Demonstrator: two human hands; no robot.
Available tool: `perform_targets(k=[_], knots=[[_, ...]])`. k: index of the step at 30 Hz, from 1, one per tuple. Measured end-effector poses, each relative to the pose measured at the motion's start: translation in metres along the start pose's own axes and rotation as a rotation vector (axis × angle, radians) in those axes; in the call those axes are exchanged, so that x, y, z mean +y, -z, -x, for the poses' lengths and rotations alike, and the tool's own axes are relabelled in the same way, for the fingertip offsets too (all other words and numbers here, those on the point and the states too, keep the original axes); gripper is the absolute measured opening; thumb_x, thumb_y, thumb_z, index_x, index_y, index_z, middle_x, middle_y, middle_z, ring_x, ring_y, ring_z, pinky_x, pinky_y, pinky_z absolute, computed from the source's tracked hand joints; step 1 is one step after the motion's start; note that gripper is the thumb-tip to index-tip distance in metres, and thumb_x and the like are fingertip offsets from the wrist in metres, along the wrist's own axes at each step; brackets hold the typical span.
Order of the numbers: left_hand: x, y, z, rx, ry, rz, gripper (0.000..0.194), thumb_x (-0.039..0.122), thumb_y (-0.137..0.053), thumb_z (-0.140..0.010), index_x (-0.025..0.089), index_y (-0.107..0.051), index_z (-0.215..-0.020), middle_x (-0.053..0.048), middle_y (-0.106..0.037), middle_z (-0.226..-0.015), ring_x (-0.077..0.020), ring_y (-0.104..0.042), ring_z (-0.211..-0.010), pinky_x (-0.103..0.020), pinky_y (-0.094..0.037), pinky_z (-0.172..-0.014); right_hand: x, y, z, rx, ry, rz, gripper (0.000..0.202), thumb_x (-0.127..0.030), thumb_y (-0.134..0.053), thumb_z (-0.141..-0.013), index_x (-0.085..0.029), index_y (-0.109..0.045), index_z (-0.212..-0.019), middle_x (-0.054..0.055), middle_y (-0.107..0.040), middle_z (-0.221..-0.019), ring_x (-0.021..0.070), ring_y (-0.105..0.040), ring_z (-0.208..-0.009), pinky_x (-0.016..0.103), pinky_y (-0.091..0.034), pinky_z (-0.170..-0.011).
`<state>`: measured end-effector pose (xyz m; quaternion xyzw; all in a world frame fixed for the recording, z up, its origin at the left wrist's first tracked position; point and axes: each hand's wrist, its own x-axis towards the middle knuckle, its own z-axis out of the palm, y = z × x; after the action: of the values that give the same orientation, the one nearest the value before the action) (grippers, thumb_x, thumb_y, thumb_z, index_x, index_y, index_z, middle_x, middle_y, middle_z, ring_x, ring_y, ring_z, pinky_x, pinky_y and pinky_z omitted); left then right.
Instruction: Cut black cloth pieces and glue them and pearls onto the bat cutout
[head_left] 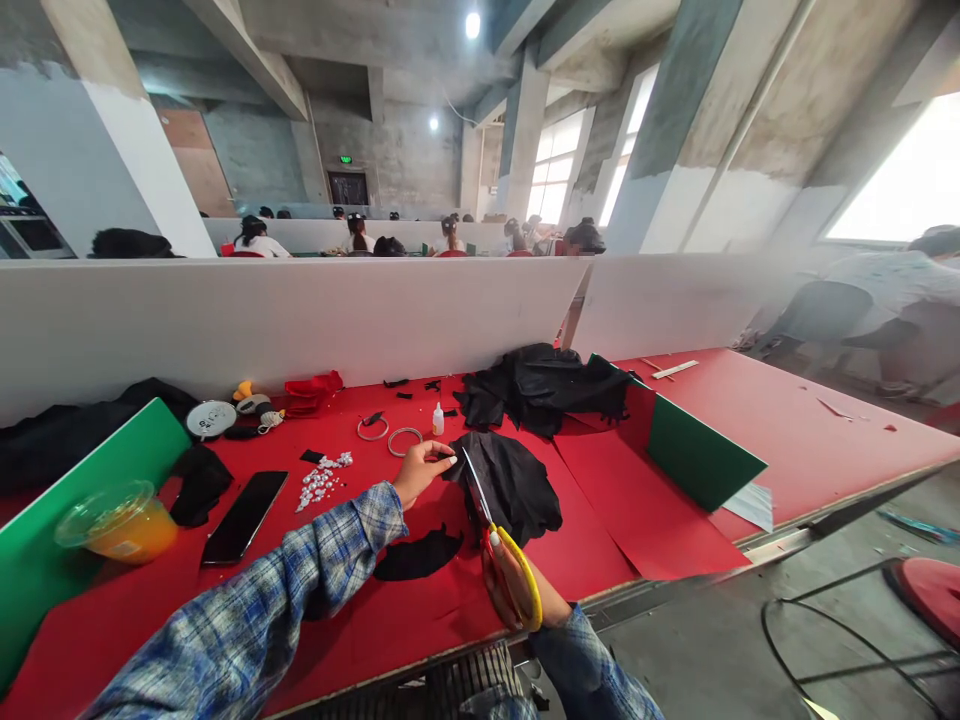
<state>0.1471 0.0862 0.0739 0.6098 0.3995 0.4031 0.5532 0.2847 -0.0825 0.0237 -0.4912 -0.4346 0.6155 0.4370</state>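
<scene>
Over the red tabletop, my left hand (422, 472) pinches the left edge of a piece of black fabric (521, 485) between thumb and fingertips. My right hand (510, 585) is wrapped round the yellow handles of a pair of scissors (527, 570). Their blades point up and away from me, lying across the left side of the fabric close to my left fingertips. Whether the blades are apart is hard to make out. A smaller black scrap (420, 555) lies flat below my left wrist.
Beyond my left hand are a small white bottle (438, 419), two rings (406, 441) and silvery beads (319, 482). A phone (245, 517) and a plastic cup (120, 522) stand left. Crumpled black fabric (540, 385) and a green divider (701, 455) are right. A white partition (285, 310) runs behind.
</scene>
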Motion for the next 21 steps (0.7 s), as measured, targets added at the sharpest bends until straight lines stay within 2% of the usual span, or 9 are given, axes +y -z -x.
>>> perform_targets(k=[2,5,8,12,16,21], knots=[[0.0,-0.001,0.0,0.0,-0.012,0.0,0.025,0.027,-0.081,-0.06,0.015,-0.068,-0.078,-0.004,-0.07,-0.084,-0.017,-0.063,-0.084,-0.031,-0.048,-0.082,-0.002,0.0,0.002,0.006,0.001,-0.018,0.069,-0.088,-0.031,-0.072,-0.022,-0.049,-0.069,-0.008,-0.039,-0.036,0.0051,-0.026,-0.022,0.02,-0.017,-0.025],[0.002,0.0,-0.002,-0.039,-0.019,0.001,0.025,0.025,-0.079,-0.06,0.015,-0.069,-0.08,-0.005,-0.071,-0.087,-0.0166,-0.063,-0.083,-0.031,-0.049,-0.081,-0.006,-0.001,0.005,0.015,0.003,-0.048,0.08,-0.094,-0.031,-0.063,-0.02,-0.053,-0.083,-0.002,-0.058,-0.056,0.0033,-0.03,-0.024,0.02,-0.021,-0.026],[0.004,0.003,-0.002,-0.085,-0.016,-0.008,0.025,0.024,-0.079,-0.06,0.014,-0.069,-0.081,-0.005,-0.072,-0.084,-0.0167,-0.064,-0.079,-0.032,-0.05,-0.078,-0.007,0.0,0.006,-0.003,-0.009,-0.064,0.085,-0.097,-0.03,-0.058,-0.02,-0.054,-0.086,0.006,-0.066,-0.07,0.0052,-0.037,-0.027,0.023,-0.023,-0.026],[0.007,0.006,0.0,-0.118,-0.026,-0.043,0.022,0.02,-0.078,-0.061,0.015,-0.071,-0.081,-0.006,-0.072,-0.087,-0.0177,-0.064,-0.083,-0.032,-0.049,-0.083,-0.006,0.003,0.005,-0.008,-0.045,-0.055,0.085,-0.097,-0.031,-0.059,-0.021,-0.056,-0.085,0.009,-0.069,-0.073,0.0088,-0.043,-0.03,0.025,-0.026,-0.028],[0.01,0.006,0.001,-0.128,-0.029,-0.087,0.019,0.014,-0.074,-0.062,0.016,-0.072,-0.081,-0.005,-0.073,-0.089,-0.0187,-0.064,-0.087,-0.032,-0.049,-0.085,-0.005,0.003,0.005,0.001,-0.044,-0.021,0.078,-0.094,-0.032,-0.064,-0.022,-0.056,-0.082,0.003,-0.067,-0.069,0.0065,-0.041,-0.03,0.023,-0.027,-0.029],[0.008,0.007,0.0,-0.074,-0.021,-0.13,0.017,0.009,-0.072,-0.061,0.017,-0.07,-0.076,-0.004,-0.071,-0.087,-0.02,-0.063,-0.089,-0.033,-0.047,-0.089,-0.004,0.003,0.011,0.002,-0.03,-0.023,0.077,-0.092,-0.033,-0.066,-0.021,-0.056,-0.081,0.001,-0.064,-0.064,0.0055,-0.04,-0.03,0.022,-0.026,-0.029]])
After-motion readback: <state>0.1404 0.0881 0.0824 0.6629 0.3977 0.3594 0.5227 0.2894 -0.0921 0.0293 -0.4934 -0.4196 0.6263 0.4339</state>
